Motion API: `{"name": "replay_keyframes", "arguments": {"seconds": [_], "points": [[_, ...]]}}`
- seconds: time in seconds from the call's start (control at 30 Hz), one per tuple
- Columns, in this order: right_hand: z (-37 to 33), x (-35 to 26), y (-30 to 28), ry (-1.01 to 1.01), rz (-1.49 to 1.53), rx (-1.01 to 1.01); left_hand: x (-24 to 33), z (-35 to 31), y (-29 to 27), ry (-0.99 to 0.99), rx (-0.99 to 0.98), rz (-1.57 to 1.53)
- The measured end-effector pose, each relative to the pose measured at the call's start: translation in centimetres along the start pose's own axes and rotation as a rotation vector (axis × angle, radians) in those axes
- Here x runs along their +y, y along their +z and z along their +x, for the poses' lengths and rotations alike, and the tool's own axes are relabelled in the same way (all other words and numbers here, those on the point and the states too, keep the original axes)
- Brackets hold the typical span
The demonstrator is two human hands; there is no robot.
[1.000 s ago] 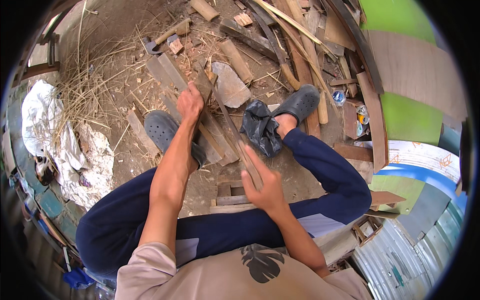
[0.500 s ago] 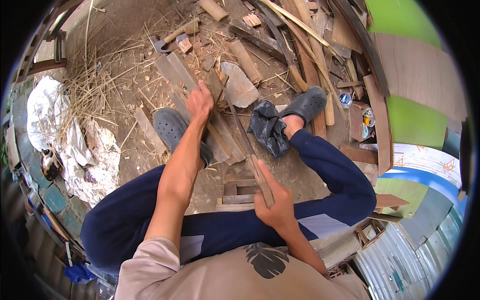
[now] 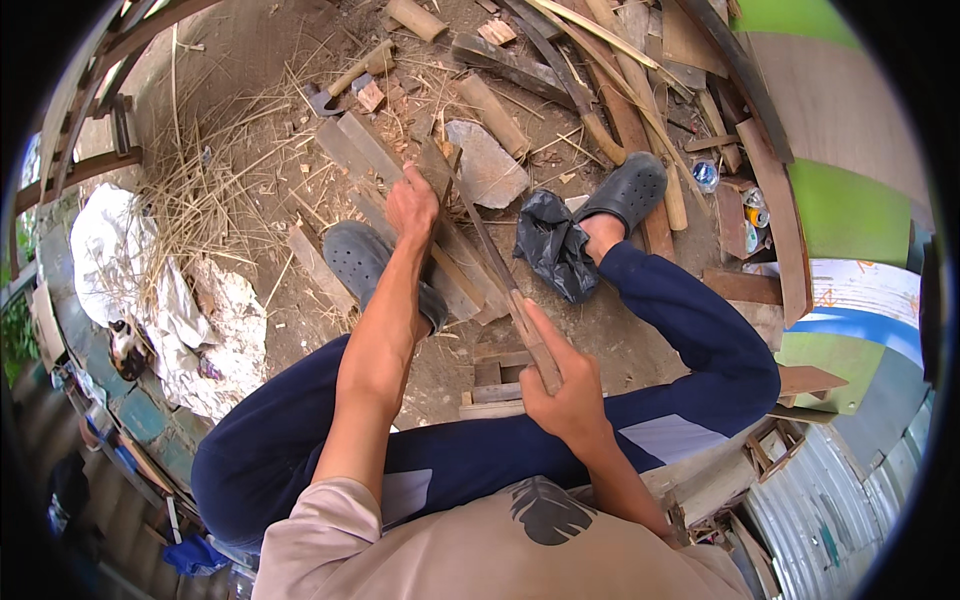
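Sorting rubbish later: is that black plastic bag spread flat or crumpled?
Crumpled: the black plastic bag sits bunched in folds beside the grey clog.

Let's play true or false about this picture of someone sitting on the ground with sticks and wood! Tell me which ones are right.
1. The right hand holds the near end of a long thin wooden strip. True.
2. The left hand is empty and resting on the knee. False: it reaches forward and grips a thin dark tool or stick near the strip's far end.
3. The person wears dark grey clogs. True.
4. A red bucket sits between the feet. False: a crumpled black plastic bag lies there, beside the right foot.
5. Dry straw is scattered on the ground to the person's left. True.
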State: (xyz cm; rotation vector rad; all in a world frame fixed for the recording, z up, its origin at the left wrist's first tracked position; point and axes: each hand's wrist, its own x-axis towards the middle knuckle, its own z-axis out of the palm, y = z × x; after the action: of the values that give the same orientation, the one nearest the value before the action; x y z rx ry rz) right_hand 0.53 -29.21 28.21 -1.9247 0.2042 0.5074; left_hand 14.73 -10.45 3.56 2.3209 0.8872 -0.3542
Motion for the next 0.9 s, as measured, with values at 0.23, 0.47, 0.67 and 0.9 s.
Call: {"name": "replay_keyframes", "arguments": {"seconds": [0.23,0.47,0.67,0.9], "points": [[16.7,1.4,5.1,0.010,-0.186,0.109,0.8,0.0,0.3,0.028,-0.151,-0.025],[-0.5,-1.5,-0.5,-0.053,-0.035,0.008,-0.6,0.4,0.1,-0.004,0.068,0.033],[15.2,0.7,4.5,0.060,-0.125,0.042,-0.5,0.9,1.3,0.062,-0.130,0.021],[-0.8,1.3,0.4,-0.094,-0.020,0.041,0.2,0.1,-0.8,-0.044,0.010,0.062]]}}
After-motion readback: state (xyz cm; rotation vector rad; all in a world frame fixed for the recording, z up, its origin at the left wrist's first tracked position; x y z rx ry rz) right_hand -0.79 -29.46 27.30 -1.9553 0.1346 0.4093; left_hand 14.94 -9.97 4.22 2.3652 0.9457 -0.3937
